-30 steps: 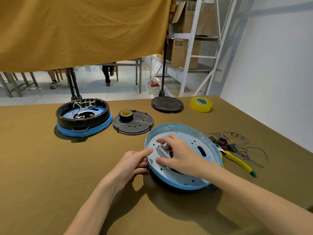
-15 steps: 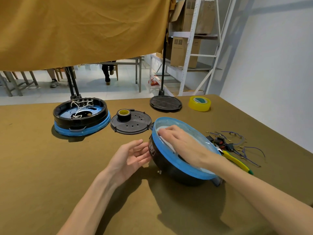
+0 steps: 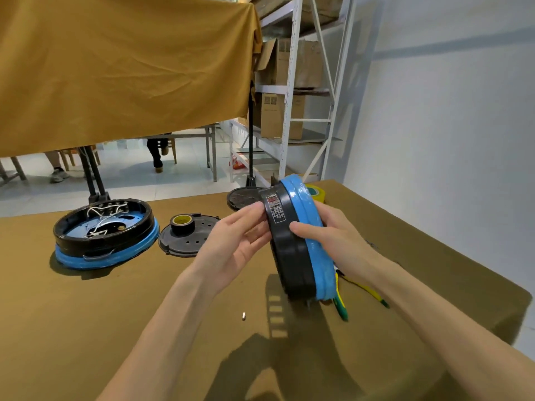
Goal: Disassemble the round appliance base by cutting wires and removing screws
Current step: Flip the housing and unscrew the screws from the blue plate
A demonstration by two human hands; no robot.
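Round appliance base (image 3: 292, 250), black with a blue band round its rim, is held up on edge above the near-right part of the tabletop (image 3: 86, 314), its black side turned left and its blue side right. The left hand (image 3: 234, 244) is spread, with its fingertips resting flat against the black wall beside a small printed label (image 3: 275, 209). The right hand (image 3: 333, 238) wraps the blue rim from the right, thumb over the black edge and fingers hidden behind, so it looks to carry most of the weight.

The main risk, as I judge it, is a slip: only one hand truly grips, the rim looks smooth, and the base is upright, so a twist of the wrist could let it roll out and drop. Directly below and to the right lie yellow-handled cutters (image 3: 341, 302), partly hidden by the base; a fall there could knock them off the tabletop edge, which is close on that side.

A small loose screw (image 3: 243, 316) lies on the tabletop, near and left of the base's shadow. It is easy to brush away with a forearm, or to lose when the base is set down on it. Tipping the base could also shed further loose parts, though none show now.

Farther left, well apart, sits a second base (image 3: 104, 235) with white wires (image 3: 104, 215) exposed, and a black perforated disc (image 3: 188, 235) carrying a roll of tape (image 3: 182, 222); a wide swing of the left elbow could reach these
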